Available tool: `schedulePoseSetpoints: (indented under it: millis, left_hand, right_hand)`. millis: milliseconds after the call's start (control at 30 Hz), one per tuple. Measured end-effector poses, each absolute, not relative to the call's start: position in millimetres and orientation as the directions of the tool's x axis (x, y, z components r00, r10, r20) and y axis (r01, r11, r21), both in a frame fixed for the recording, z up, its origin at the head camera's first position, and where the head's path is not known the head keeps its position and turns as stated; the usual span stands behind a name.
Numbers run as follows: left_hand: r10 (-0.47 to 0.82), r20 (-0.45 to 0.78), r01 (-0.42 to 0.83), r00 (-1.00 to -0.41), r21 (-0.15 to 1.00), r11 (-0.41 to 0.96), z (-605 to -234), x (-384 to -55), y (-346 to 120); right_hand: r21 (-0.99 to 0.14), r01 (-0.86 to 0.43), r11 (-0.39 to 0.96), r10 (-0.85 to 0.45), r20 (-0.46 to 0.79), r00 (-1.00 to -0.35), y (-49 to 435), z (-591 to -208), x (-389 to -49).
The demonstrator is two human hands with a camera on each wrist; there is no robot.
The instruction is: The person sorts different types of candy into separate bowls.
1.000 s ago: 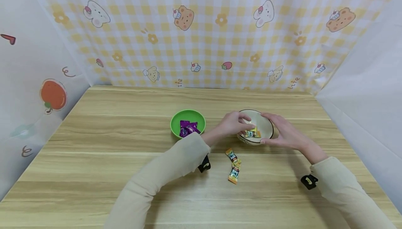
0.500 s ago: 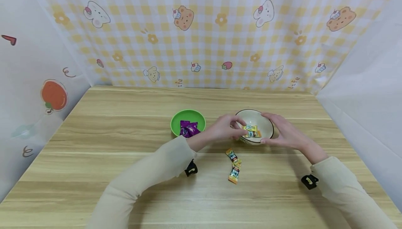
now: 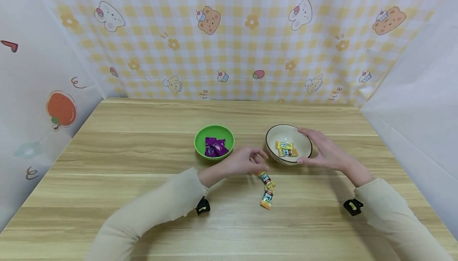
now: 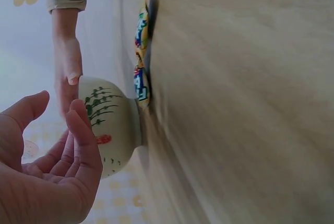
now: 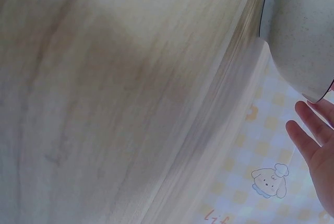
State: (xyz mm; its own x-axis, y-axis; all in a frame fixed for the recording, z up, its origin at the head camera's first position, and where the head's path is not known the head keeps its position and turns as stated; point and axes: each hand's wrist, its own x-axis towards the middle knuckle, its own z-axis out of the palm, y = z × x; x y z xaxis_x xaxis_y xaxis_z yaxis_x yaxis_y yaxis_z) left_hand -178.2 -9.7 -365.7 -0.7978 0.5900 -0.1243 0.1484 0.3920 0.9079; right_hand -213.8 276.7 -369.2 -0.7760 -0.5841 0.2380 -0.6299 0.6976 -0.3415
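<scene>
My left hand (image 3: 246, 161) hovers between the two bowls with nothing in it, its fingers loosely bent and the thumb apart. Just below its fingertips, orange-and-yellow wrapped candies (image 3: 267, 198) lie end to end on the table. My right hand (image 3: 326, 153) holds the cream bowl (image 3: 286, 132) from the right, thumb at the near rim and a finger at the far rim. Some of its other fingers (image 5: 301, 139) stick out beside the bowl in the right wrist view. Yellow and orange wrapped candies (image 3: 285, 146) lie inside this dark-rimmed bowl, whose outside bears a painted plant.
Left of the cream bowl stands a green bowl (image 3: 212, 131) with several purple wrapped candies (image 3: 216, 148). The wood-grain table (image 3: 136, 145) ends at a yellow checked cloth (image 3: 236, 46) behind, with white sheets at both sides.
My left hand has come out of the cream bowl and moved left and nearer, leaving a yellow candy inside on the orange one. My right hand stays on the bowl.
</scene>
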Motion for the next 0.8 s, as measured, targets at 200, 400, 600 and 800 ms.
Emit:
schedulePoseSetpoints:
  millis: [200,400,600,800]
  left_hand:
    - [0.618,-0.094,0.171,-0.78,0.919,0.356,-374,-173,-13]
    - [0.641,-0.019,0.318,-0.767,0.857,0.406,-385,-174,-7]
    - [0.651,-0.024,0.353,-0.758,0.825,0.441,-390,-176,1]
    - [0.673,-0.039,0.415,-0.739,0.76,0.5,-392,-178,9]
  right_hand:
    - [-0.34,-0.628,0.7,-0.583,0.235,-0.777,277,-369,-214]
    - [-0.337,-0.629,0.7,-0.584,0.237,-0.777,276,-369,-213]
    - [-0.337,-0.626,0.703,-0.582,0.234,-0.779,277,-369,-213]
    - [-0.345,-0.624,0.701,-0.581,0.232,-0.78,277,-370,-214]
